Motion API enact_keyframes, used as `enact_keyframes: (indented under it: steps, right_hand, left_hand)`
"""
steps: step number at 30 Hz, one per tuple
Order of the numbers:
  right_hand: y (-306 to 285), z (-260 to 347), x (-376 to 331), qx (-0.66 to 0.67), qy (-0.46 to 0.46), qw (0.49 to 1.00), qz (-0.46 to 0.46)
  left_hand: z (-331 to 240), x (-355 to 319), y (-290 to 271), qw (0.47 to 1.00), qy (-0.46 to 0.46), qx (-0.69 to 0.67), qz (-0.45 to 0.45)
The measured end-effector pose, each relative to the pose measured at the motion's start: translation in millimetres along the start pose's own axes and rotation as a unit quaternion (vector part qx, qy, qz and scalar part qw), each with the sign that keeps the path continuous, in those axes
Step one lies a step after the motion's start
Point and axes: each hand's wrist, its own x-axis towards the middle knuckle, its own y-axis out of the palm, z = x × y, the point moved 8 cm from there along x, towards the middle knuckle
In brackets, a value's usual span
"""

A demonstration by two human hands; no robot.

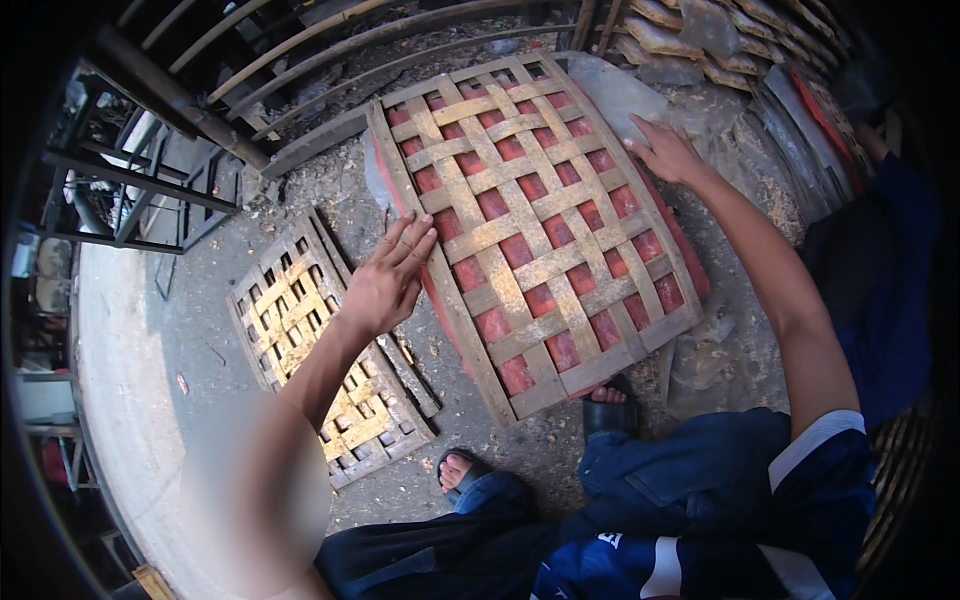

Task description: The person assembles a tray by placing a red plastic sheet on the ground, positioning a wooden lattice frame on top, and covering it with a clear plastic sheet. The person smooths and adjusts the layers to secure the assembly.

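In front of me lies a large woven bamboo-slat panel (520, 268) in a wooden frame. A red sheet (563, 347) shows through its gaps and sticks out along its edges. My left hand (388, 278) rests its outstretched fingers on the left side bar of the frame. At the upper right side my right hand (664, 152) is spread, its fingertips at the panel's edge. Whether they touch the frame or the sheet there, I cannot tell. A pale plastic sheet (615, 92) pokes out beyond the far right corner.
More lattice panels (300, 270) lie stacked on the ground at the left. Bamboo poles (300, 75) stand along the far side, beside a dark metal frame (140, 190). Layered flat pieces (665, 35) are piled at the far right. Sheets lean near a person in dark clothing (875, 270).
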Motion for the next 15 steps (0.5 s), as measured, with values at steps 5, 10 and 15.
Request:
enact_keyframes:
  steps: [5, 10, 15]
  right_hand:
    - [-3, 15, 7, 0.012, -0.025, 1.0, -0.003]
    - [-5, 15, 5, 0.003, -0.029, 1.0, 0.0]
    - [-3, 11, 4, -0.006, -0.037, 0.999, -0.004]
  left_hand:
    - [-1, 1, -1, 1.0, 0.002, -0.002, -0.008]
    - [-2, 1, -2, 1.0, 0.009, 0.005, -0.012]
    - [-1, 0, -2, 1.0, 0.012, -0.001, -0.018]
